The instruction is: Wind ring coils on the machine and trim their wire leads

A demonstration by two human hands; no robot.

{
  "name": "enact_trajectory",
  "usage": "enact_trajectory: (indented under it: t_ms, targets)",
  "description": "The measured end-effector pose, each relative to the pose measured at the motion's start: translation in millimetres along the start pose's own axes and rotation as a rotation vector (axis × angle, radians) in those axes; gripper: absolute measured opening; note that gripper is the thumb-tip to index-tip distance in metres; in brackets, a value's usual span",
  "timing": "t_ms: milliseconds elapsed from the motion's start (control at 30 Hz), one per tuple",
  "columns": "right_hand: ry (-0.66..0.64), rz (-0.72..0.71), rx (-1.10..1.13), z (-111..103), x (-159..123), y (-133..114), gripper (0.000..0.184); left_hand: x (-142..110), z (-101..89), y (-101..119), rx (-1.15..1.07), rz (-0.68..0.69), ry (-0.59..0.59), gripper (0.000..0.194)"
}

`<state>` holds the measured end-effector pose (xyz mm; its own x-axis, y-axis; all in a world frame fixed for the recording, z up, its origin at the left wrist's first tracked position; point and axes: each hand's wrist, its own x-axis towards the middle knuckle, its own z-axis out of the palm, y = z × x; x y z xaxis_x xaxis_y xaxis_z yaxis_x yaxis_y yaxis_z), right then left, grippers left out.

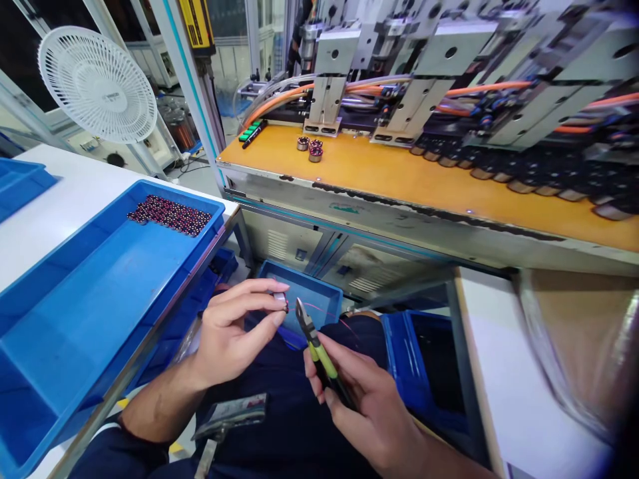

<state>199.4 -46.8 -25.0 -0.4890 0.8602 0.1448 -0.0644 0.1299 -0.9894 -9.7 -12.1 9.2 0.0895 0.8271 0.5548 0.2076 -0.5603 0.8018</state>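
My left hand (239, 326) pinches a small wound motor stator (281, 301) between thumb and fingers, above my lap. Thin reddish wire (313, 307) trails to the right from near it. In my right hand (362, 399) is a pair of diagonal cutters (319, 356) with black and lime-green handles. Its jaws point up and left, a short gap away from the stator, and look closed or nearly so. Fingers cover much of the stator and the lower handles.
Left, a blue tray (100, 293) holds many similar stators (172, 214) at its far end. Several more (315, 153) sit on the orange bench (369, 176) under the machine. A blue bin (329, 289) stands below, and a white fan (97, 83) is at back left.
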Motion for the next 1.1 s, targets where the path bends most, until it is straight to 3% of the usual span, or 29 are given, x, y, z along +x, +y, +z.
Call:
enact_trajectory:
  t_ms: [167,400,633,867,1100]
  targets:
    - [0.026,0.135,0.056,-7.8,-2.9,-6.5,0.059,-1.7,-4.6,-9.8,-0.017,0.121,-0.064,0.031]
    - [-0.051,0.155,0.074,-20.3,-22.2,-9.7,0.063,-2.7,-6.8,-14.8,0.021,0.259,-0.008,0.065]
    - [-0.078,0.076,0.120,-18.3,-27.4,-20.3,0.074,-2.2,-8.6,-7.4,0.227,0.343,-0.062,0.045]
    - [-0.091,0.205,0.187,-11.8,-30.8,-24.8,0.058,-8.6,-12.9,-9.9,0.341,0.377,-0.102,0.047]
    - [-0.141,0.173,0.224,-11.8,-27.2,-24.9,0.059,-7.8,-10.5,-9.5,0.210,0.391,-0.035,0.048]
